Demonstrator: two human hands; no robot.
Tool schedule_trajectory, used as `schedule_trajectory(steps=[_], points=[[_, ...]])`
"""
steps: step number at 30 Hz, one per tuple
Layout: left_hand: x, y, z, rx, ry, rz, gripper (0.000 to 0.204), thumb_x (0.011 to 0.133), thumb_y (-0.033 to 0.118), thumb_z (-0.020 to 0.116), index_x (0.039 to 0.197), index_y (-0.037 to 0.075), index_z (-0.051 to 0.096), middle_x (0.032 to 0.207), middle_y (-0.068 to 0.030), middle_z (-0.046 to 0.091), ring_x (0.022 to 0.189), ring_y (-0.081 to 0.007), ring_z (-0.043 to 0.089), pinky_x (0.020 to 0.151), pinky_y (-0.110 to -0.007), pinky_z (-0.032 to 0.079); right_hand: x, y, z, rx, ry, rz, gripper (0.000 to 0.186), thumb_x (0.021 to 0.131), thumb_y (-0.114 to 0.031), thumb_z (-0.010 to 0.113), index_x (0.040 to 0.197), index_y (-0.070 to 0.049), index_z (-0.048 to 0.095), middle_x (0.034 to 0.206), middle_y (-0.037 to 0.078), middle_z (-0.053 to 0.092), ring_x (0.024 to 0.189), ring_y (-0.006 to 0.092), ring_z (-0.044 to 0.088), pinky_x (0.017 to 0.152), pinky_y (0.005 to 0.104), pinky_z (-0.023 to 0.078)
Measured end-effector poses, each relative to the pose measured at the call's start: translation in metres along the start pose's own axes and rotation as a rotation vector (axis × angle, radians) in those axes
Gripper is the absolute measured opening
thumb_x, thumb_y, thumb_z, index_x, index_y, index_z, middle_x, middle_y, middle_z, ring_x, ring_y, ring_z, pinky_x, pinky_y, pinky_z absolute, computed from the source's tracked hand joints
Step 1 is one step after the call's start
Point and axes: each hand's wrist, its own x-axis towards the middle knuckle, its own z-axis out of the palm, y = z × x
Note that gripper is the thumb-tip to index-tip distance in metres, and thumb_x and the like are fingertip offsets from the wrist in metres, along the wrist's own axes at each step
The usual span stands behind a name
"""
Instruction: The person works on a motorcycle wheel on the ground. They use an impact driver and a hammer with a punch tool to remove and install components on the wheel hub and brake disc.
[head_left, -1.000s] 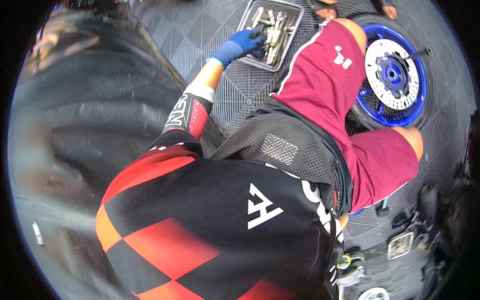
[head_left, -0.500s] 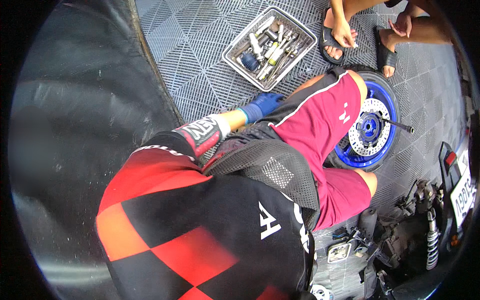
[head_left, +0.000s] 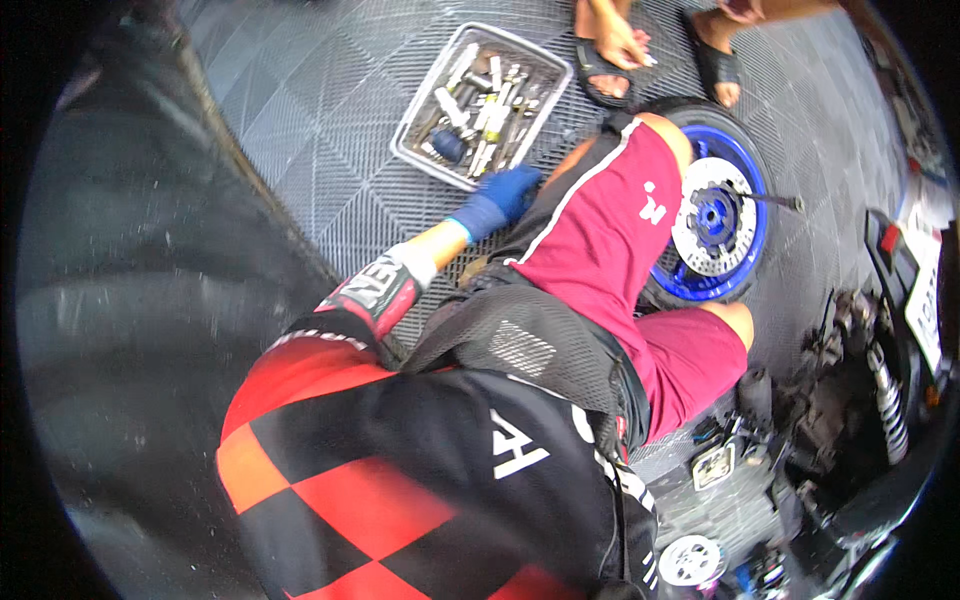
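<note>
My left hand (head_left: 505, 197), in a blue knit glove, is beside my left thigh, just off the near edge of a tool basket (head_left: 412, 118). Its fingers are blurred and partly turned away, so whether they hold anything does not show. The grey plastic basket is filled with sockets, wrenches and other metal tools (head_left: 490, 118), with a dark blue piece (head_left: 447, 147) at its near left corner. In front of my knees lies a motorcycle wheel with a blue rim (head_left: 738, 262) and a silver brake disc (head_left: 690, 225). A black-handled tool (head_left: 785, 202) projects from the hub area. My right hand is out of view.
Another person's hand (head_left: 622, 48) and sandalled feet (head_left: 605, 85) are beyond the wheel. A partly dismantled motorcycle with a shock absorber (head_left: 888, 405) stands at right. A white disc-shaped part (head_left: 690, 560) lies at lower right. A large black surface (head_left: 130, 300) fills the left.
The view has shifted, so the basket and wheel appear farther left. My gloved left hand has moved out from beside my thigh, closer to the basket's near edge.
</note>
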Motion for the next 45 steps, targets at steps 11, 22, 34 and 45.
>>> schedule_trajectory(steps=[11, 22, 34, 45], points=[[0.083, -0.166, -0.073, 0.186, 0.035, -0.808, 0.063, 0.083, 0.058, 0.057, 0.104, 0.0, 0.072, 0.111, -0.0266, 0.068, 0.109, -0.0393, 0.065, 0.092, -0.048, 0.05, -0.039, -0.003, 0.049, 0.053, -0.04, 0.158, 0.026, 0.094, -0.028, 0.052, 0.102, -0.006, 0.063, 0.093, 0.017, 0.069, 0.082, 0.0341, 0.068, 0.07, 0.0482, 0.051], [0.132, 0.119, -0.106, -0.972, 0.351, -0.246, 0.02, 0.098, 0.029, 0.055, 0.089, 0.012, 0.051, 0.079, -0.0028, 0.053, 0.069, -0.0144, 0.058, 0.065, -0.032, 0.054, -0.017, -0.009, 0.098, 0.057, -0.05, 0.223, 0.026, 0.095, -0.027, 0.049, 0.105, -0.007, 0.061, 0.094, 0.017, 0.069, 0.085, 0.0342, 0.068, 0.073, 0.049, 0.051], [0.286, 0.432, 0.014, -1.024, -0.219, 0.481, 0.024, 0.092, 0.021, 0.068, 0.079, 0.009, 0.052, 0.059, -0.0029, 0.048, 0.045, -0.0162, 0.05, 0.041, -0.031, 0.041, 0.035, -0.048, 0.13, 0.09, 0.047, 0.195, 0.025, 0.095, -0.026, 0.046, 0.107, -0.008, 0.059, 0.096, 0.015, 0.069, 0.087, 0.0335, 0.069, 0.075, 0.0494, 0.051], [0.297, 0.416, 0.056, -0.9, -0.1, 0.417, 0.03, 0.094, 0.025, 0.066, 0.073, 0.009, 0.051, 0.059, -0.0082, 0.057, 0.042, -0.0186, 0.053, 0.037, -0.03, 0.042, 0.033, -0.06, 0.103, 0.089, -0.071, 0.279, 0.022, 0.094, -0.024, 0.048, 0.111, -0.016, 0.06, 0.103, 0.01, 0.07, 0.093, 0.0304, 0.068, 0.082, 0.0491, 0.048]])
